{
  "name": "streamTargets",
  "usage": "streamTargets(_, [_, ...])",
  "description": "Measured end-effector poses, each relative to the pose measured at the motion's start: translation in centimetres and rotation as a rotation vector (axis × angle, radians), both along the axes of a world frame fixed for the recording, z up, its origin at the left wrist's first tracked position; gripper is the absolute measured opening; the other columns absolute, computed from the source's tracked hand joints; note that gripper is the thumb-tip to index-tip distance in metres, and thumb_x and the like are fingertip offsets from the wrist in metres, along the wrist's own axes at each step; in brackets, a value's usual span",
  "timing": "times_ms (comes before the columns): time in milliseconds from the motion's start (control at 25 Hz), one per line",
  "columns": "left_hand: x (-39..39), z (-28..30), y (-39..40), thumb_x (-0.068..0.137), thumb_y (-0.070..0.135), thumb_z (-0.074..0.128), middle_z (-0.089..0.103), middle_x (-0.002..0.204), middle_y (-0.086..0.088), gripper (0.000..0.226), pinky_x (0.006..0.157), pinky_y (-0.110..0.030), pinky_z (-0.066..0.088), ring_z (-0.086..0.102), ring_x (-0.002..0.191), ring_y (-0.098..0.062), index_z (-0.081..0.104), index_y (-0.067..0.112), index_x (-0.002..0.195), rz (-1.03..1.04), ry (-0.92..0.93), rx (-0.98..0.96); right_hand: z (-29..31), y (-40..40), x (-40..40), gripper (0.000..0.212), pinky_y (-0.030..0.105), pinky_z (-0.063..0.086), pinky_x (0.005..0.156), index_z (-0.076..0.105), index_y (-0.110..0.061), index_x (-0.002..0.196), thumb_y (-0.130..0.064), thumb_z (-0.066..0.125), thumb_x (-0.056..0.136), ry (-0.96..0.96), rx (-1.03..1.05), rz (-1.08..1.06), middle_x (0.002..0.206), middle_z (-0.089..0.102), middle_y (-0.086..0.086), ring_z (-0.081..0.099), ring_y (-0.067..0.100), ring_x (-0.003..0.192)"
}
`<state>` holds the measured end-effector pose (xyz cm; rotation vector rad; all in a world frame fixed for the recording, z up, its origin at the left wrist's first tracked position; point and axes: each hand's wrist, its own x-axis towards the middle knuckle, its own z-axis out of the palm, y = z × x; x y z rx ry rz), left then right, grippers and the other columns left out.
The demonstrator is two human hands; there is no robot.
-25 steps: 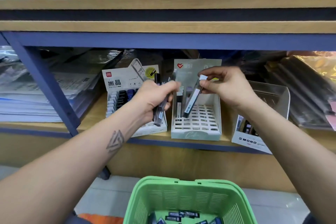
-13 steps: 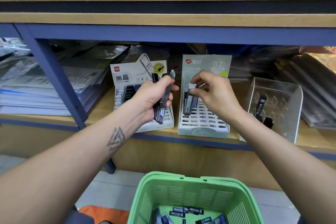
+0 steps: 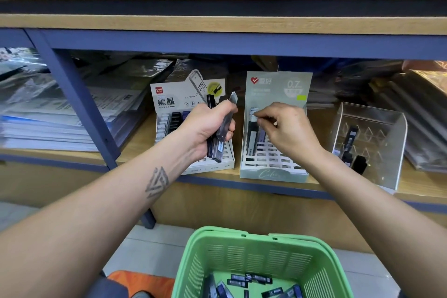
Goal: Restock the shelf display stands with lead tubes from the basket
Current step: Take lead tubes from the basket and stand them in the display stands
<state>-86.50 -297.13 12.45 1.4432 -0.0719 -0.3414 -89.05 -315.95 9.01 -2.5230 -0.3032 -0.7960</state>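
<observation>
The left hand (image 3: 208, 126) is clenched around a small bundle of lead tubes (image 3: 221, 133), held upright in front of the white 0.5 stand (image 3: 169, 106), most likely so they stay sorted and ready to feed across one at a time. The right hand (image 3: 287, 128) reaches into the pale green 0.7 stand (image 3: 273, 172), its fingertips (image 3: 260, 117) pinched at the top of a tube (image 3: 254, 133) standing in the back-left slots; it looks as if the tube is being pressed down into its slot, though the fingers hide the exact contact. That stand's grid is tilted back, which keeps each tube leaning upright with its label to the front, and most of its front slots are bare, so much of the filling remains. The green basket (image 3: 242, 249) sits low between the forearms, directly beneath the shelf, with more loose tubes (image 3: 251, 279) lying flat on its bottom, within easy reach for the next handful. To the right, a clear acrylic stand (image 3: 377, 128) holds only a few dark tubes, so it probably needs stock too
</observation>
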Motion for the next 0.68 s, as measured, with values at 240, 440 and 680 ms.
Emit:
streamTargets(240, [-0.1, 0.0, 0.1, 0.096, 0.019, 0.061, 0.058, 0.06, -0.01, 0.025, 0.042, -0.022, 0.041, 0.048, 0.045, -0.019, 0.064, -0.003, 0.108, -0.031, -0.032, -0.007, -0.3, 0.4, -0.3, 0.027, 0.047, 0.055, 0.092, 0.072, -0.016, 0.122, -0.017, 0.061, 0.097, 0.091, -0.086, 0.003, 0.118, 0.073, 0.004, 0.066, 0.027, 0.11])
streamTargets(440, [-0.4, -0.2, 0.2, 0.097, 0.019, 0.062, 0.063, 0.065, -0.014, 0.032, 0.041, -0.022, 0.042, 0.049, 0.043, -0.018, 0.065, -0.011, 0.11, -0.14, -0.058, -0.01, 1.0, 0.6, -0.7, 0.033, 0.037, 0.057, 0.078, 0.062, -0.022, 0.132, -0.023, 0.059, 0.099, 0.115, 0.163, -0.049, 0.094, 0.073, -0.003, 0.069, 0.017, 0.086])
streamTargets(680, [-1.2, -0.4, 0.0, 0.098, 0.023, 0.062, 0.068, 0.075, -0.019, 0.029, 0.045, -0.024, 0.044, 0.05, 0.047, -0.021, 0.068, -0.005, 0.102, -0.283, -0.078, 0.046, 2.6, 0.9, -1.3, 0.02, 0.024, 0.053, 0.06, 0.068, 0.002, 0.113, -0.003, 0.067, 0.094, 0.382, 1.08, 0.224, 0.073, 0.072, 0.008, 0.065, 0.015, 0.064])
